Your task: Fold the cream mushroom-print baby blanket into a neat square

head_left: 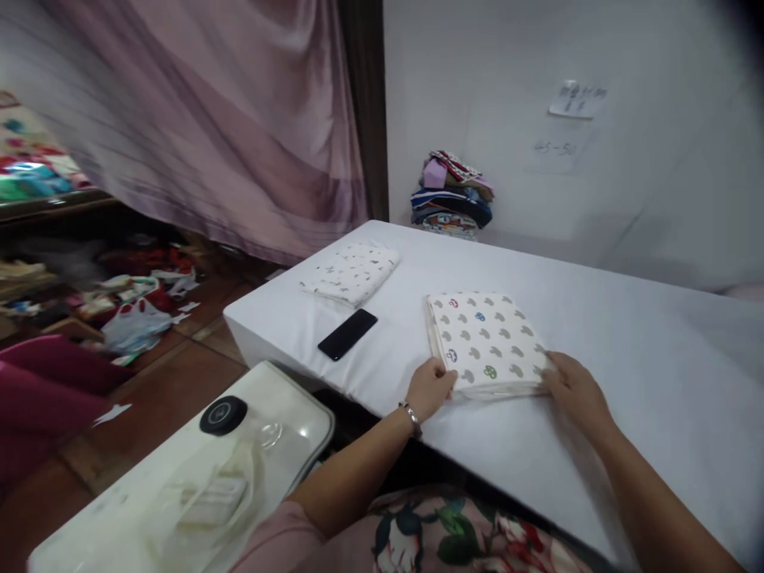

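A folded white cloth with grey and coloured mushroom prints (486, 338) lies on the white-covered table (597, 318) in front of me. My left hand (430, 388), with a bracelet at the wrist, pinches its near left corner. At the near right corner, my right hand (576, 394) grips the edge between thumb and fingers. Farther left on the table rests a second folded white cloth with small dark prints (355, 272). Between the two cloths, nearer the left edge, is a black phone (348, 334).
A white cabinet-like surface (173, 454) with a black round object (223, 415) and a clear plastic bag (208, 501) stands at lower left. Folded clothes (452, 195) are stacked by the wall. A pink curtain (268, 119) hangs at left above a cluttered floor.
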`<state>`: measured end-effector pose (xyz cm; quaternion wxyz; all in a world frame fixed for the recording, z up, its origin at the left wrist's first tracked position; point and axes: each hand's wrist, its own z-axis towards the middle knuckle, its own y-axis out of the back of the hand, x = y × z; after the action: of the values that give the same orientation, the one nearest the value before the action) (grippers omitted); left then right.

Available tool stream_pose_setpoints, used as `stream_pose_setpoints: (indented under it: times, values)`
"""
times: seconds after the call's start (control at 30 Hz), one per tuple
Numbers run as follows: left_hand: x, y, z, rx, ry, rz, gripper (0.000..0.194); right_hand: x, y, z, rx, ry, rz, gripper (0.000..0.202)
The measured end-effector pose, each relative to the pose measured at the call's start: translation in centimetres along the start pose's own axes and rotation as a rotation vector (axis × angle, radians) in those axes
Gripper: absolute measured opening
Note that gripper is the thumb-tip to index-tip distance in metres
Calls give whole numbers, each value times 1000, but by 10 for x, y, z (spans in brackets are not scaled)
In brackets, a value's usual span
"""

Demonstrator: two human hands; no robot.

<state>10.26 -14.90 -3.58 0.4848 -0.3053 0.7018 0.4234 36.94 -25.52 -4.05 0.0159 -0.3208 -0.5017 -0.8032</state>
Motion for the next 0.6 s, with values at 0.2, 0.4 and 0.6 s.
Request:
stream_pose_setpoints:
  times: [0.2,0.4,0.6]
  values:
    - [-1,-1,-1,7,29,-10,18,66,-3,16,-58,347,43,40]
    - [-4,3,-3,39,14,11,20,94,-45,40,143,450,-177,50]
    - [-6,14,7,65,-61,108,26,81,-72,33,281,437,-401,52]
